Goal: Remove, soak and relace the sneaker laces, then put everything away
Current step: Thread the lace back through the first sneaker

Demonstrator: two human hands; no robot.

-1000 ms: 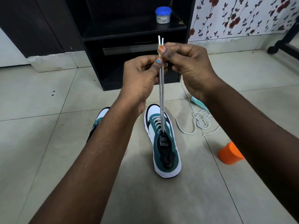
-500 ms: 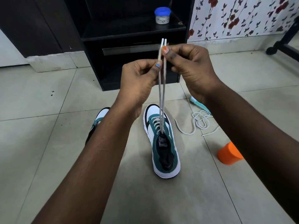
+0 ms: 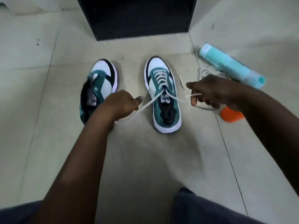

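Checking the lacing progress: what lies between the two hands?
In the head view, the laced sneaker sits between the left hand and right hand, its lace ends stretching out to each hand.

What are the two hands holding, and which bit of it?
Each hand holds one free end of the lace threaded through the right-hand sneaker: the left hand one end, the right hand the other.
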